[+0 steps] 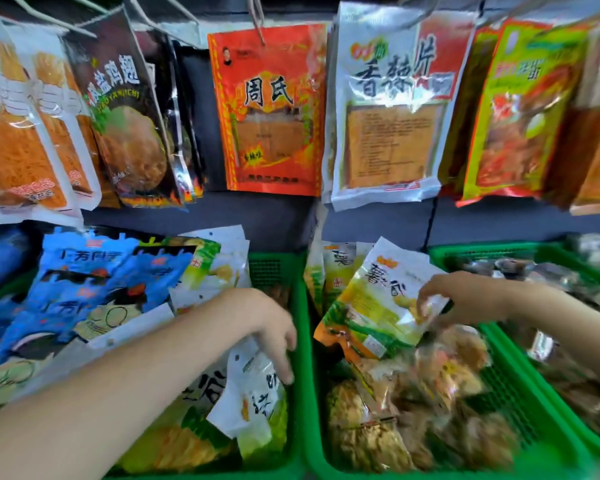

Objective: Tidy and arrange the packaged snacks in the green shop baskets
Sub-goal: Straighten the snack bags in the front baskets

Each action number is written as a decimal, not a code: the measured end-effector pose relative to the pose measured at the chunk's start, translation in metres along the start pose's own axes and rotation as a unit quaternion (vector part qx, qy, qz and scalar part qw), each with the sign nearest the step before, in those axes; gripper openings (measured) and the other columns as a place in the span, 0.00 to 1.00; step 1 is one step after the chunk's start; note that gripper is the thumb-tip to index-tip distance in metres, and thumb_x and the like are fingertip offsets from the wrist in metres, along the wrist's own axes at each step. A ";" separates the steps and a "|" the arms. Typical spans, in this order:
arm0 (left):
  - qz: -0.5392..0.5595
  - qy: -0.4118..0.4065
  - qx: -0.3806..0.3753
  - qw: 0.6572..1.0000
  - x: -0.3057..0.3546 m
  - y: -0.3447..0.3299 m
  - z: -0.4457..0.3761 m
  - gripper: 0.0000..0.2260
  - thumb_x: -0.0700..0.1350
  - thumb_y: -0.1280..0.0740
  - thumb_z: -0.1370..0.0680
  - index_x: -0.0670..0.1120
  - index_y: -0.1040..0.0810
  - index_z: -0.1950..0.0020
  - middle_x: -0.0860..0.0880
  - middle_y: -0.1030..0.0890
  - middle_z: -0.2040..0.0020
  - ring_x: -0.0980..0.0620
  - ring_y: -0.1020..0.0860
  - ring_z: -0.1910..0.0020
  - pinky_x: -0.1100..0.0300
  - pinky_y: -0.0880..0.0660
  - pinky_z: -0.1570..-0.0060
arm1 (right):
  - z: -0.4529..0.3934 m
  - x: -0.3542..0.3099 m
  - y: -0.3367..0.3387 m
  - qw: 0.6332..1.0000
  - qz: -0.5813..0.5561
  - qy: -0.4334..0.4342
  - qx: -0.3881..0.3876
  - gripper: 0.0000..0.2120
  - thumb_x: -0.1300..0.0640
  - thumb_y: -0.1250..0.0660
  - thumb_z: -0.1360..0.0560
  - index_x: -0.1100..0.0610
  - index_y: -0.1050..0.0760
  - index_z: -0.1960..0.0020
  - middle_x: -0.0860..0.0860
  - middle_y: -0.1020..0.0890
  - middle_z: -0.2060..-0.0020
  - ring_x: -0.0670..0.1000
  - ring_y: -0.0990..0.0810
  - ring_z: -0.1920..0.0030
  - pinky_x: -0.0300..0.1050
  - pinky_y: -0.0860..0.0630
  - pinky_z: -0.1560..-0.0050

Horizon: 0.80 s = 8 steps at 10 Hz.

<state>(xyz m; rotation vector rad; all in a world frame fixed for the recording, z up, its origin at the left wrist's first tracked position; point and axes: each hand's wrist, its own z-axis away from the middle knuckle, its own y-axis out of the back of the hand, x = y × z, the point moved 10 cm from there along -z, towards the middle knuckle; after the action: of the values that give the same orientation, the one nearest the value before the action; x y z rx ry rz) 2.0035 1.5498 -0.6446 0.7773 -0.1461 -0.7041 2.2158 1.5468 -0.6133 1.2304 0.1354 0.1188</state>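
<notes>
Three green plastic mesh shop baskets side by side on a shelf. Left green basket (pixel 300 306) holds white-and-clear snack packets with black lettering (pixel 253 386), yellow-green packets below them, and blue glossy snack bags (pixel 94 282) piled at its left side.

Left hand (pixel 274 327) reaches down into the left basket at its right wall, fingers curled over the top edge of the white-and-clear packets; looks like a grip on them, thumb hidden.

Middle green basket (pixel 520 393) holds clear bags of brown dried snacks (pixel 440 382). Right hand (pixel 461 299) is over it, fingertips pinching the right edge of a yellow-green-and-white foil snack packet (pixel 378 303). Packet is tilted, lifted above the brown bags, top leaning towards the back-left. More packets of the same kind stand upright just behind it at the back-left corner.

Right green basket (pixel 471 251) holds dark, shiny packets, blurred.

Above, on cords: red-orange packet with black characters (pixel 271 109), silver-white packet with a red panel (pixel 392 102), black chicken-wing packet (pixel 125 109), and white-orange packets (pixel 18 116) far left.
</notes>
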 end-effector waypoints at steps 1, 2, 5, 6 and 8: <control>-0.043 0.087 -0.022 0.995 -0.037 -0.028 -0.012 0.37 0.55 0.31 0.27 0.54 0.48 0.23 0.48 0.43 0.24 0.43 0.38 0.28 0.49 0.33 0.34 | -0.010 -0.033 0.014 0.997 -0.060 0.040 0.026 0.06 0.55 0.35 0.24 0.48 0.25 0.48 0.46 0.23 0.44 0.45 0.24 0.48 0.34 0.30 0.47; -0.070 0.174 -0.042 0.981 -0.077 -0.056 -0.028 0.41 0.55 0.28 0.29 0.53 0.48 0.23 0.44 0.44 0.24 0.37 0.41 0.28 0.40 0.35 0.34 | -0.036 -0.078 0.018 0.994 -0.057 0.083 0.048 0.11 0.56 0.37 0.23 0.54 0.24 0.42 0.48 0.23 0.43 0.48 0.24 0.43 0.38 0.31 0.45; -0.106 0.114 -0.079 0.985 -0.090 -0.066 -0.061 0.28 0.48 0.37 0.21 0.48 0.44 0.24 0.44 0.42 0.24 0.42 0.40 0.27 0.45 0.37 0.32 | -0.175 -0.190 -0.030 0.991 -0.045 0.130 0.003 0.35 0.49 0.28 0.31 0.53 0.39 0.29 0.58 0.37 0.32 0.64 0.36 0.32 0.54 0.33 0.34; -0.015 0.160 -0.047 0.986 -0.113 -0.071 -0.080 0.21 0.46 0.43 0.19 0.45 0.37 0.26 0.44 0.36 0.26 0.44 0.37 0.28 0.48 0.39 0.31 | -0.214 -0.191 -0.050 0.996 0.049 0.075 -0.027 0.42 0.52 0.30 0.28 0.49 0.53 0.24 0.59 0.56 0.25 0.70 0.54 0.27 0.65 0.48 0.29; 0.033 0.107 0.003 0.994 -0.132 -0.049 -0.093 0.19 0.51 0.36 0.23 0.49 0.28 0.32 0.51 0.26 0.36 0.47 0.28 0.34 0.52 0.29 0.39 | -0.263 -0.180 -0.062 0.986 0.150 0.027 -0.062 0.44 0.47 0.30 0.29 0.44 0.57 0.24 0.59 0.57 0.24 0.70 0.54 0.27 0.66 0.52 0.29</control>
<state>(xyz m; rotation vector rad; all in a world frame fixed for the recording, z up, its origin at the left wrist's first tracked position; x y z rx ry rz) 1.9110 1.6640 -0.7281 0.8457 0.0214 -0.5543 1.9956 1.7413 -0.7509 1.1179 -0.0111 0.4171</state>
